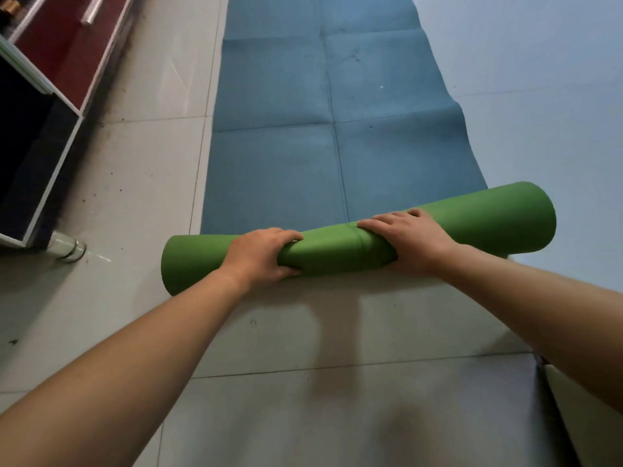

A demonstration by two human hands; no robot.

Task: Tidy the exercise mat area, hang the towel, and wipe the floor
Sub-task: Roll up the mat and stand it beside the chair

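text: none readable | labels: none | brands: none | numbers: none | signs: none | view: head

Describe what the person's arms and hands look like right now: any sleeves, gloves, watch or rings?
Both arms are bare from the bottom edge of the picture to the wrist; no sleeve shows. The left hand and right hand wear no gloves. No watch, band or bracelet shows on either wrist, and no ring on the fingers that are visible. Some fingers and both palms are hidden from view.

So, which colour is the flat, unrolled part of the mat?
Blue flat part of the mat, head view; the rolled part is green.
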